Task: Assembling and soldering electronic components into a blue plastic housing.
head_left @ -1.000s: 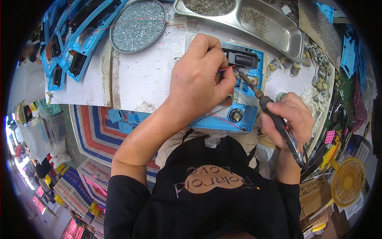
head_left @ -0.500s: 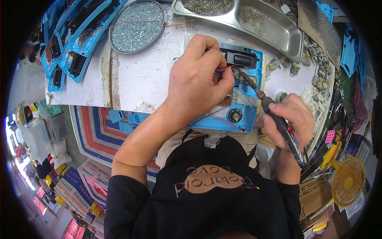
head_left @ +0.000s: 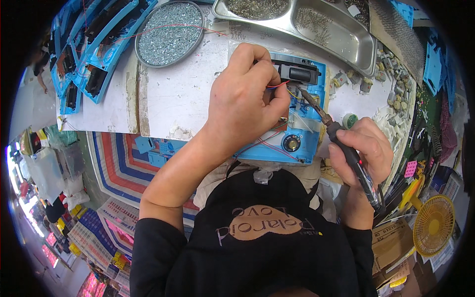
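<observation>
"At the near edge of the table (head_left: 173, 99), what sits there?"

"The blue case (head_left: 310, 141), insides facing up."

"And the hands?"

"The left hand (head_left: 242, 94) is pinched closed on a red wire (head_left: 282, 84); the right hand (head_left: 368, 148) grips a soldering iron (head_left: 353, 157), its tip over the case."

"Any room?"

"Leftward, yes: bare table up to the bowl (head_left: 159, 65). Beyond the case, a metal tray (head_left: 341, 49) sits close; rightward, small motors (head_left: 366, 85) lie near."

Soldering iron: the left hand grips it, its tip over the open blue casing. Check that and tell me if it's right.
Wrong hand: the head view shows the soldering iron in the right hand, its tip over the open blue casing.
</observation>
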{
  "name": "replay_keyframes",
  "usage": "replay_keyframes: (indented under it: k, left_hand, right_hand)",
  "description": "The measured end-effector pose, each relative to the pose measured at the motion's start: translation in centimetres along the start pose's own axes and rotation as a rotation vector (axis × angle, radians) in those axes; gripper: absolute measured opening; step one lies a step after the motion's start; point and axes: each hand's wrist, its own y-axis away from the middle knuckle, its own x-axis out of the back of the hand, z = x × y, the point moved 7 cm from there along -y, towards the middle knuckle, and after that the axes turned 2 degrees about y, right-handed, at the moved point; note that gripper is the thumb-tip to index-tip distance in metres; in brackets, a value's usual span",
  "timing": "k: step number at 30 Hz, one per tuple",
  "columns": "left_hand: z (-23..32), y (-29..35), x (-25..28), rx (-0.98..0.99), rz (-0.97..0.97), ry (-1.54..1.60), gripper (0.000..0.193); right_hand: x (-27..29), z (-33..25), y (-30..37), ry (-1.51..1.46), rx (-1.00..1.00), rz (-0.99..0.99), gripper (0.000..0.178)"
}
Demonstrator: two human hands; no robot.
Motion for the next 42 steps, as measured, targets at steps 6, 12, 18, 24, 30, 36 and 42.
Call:
replay_keyframes:
  k: [6,12,18,24,30,36,42]
  left_hand:
    - [0.0,0.0,0.0,-0.009,0.0,0.002,0.013]
    - [0.0,0.0,0.0,-0.025,0.015,0.007,0.014]
    - [0.0,0.1,0.1,-0.015,-0.001,0.009,0.012]
    - [1.5,0.3,0.9,-0.102,0.039,0.059,0.018]
    - [5.0,0.8,-2.1,-0.22,-0.499,-0.025,0.022]
    - [3.7,0.5,-2.5,-0.218,-0.488,0.076,0.016]
    - [3.0,1.0,-3.0,-0.111,-0.499,0.173,0.015]
  right_hand:
    - [0.1,0.1,0.0,0.003,0.015,0.004,0.03]
    - [0.2,0.0,0.1,0.006,-0.006,-0.007,0.03]
    - [0.3,0.0,0.1,-0.008,-0.001,0.014,0.03]
    - [2.0,0.1,1.3,-0.078,-0.03,0.087,0.031]
    - [4.5,2.4,6.1,-0.305,-0.226,0.337,0.032]
    - [4.5,3.3,9.3,-0.257,-0.442,0.461,0.042]
    - [-0.1,3.6,6.5,-0.259,-0.581,0.319,0.046]
